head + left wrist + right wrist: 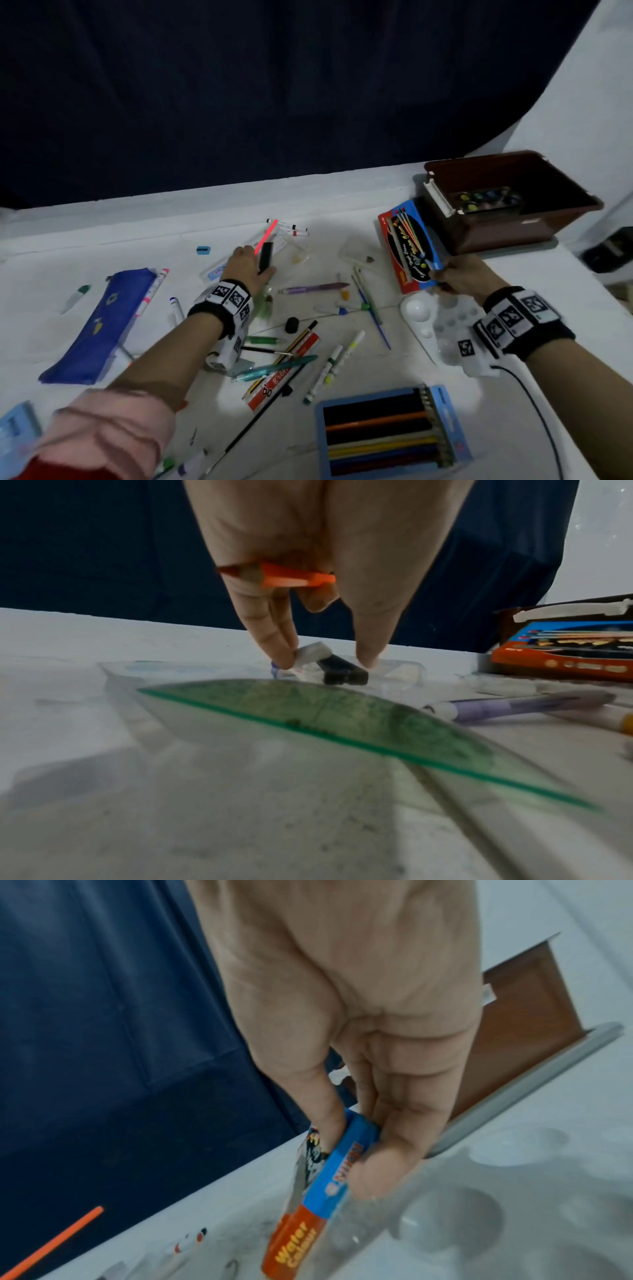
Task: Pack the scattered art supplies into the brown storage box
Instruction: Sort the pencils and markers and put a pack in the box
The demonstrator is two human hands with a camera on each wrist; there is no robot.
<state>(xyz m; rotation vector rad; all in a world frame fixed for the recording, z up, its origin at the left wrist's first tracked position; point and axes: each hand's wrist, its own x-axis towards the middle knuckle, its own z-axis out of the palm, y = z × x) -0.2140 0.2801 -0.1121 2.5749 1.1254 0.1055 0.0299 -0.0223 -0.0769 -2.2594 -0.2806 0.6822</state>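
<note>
Right hand (pixel 460 274) pinches the flat blue-and-red watercolour box (pixel 409 248) at its near corner, thumb on top and fingers underneath, the box tilted up against the near side of the open brown plastic storage box (pixel 507 236) at the table's far right. Left hand (pixel 248 265) carries a thin orange stick (pixel 265 236) tucked across the palm while its fingertips (pixel 286 656) reach down beside a white eraser (pixel 313 651) and a black rectangular block (pixel 342 672). Pens, markers and pencils lie scattered over the white-covered table (pixel 102 233).

Right hand (pixel 457 274) grips watercolour box (pixel 409 246) beside brown storage box (pixel 507 219).
</note>
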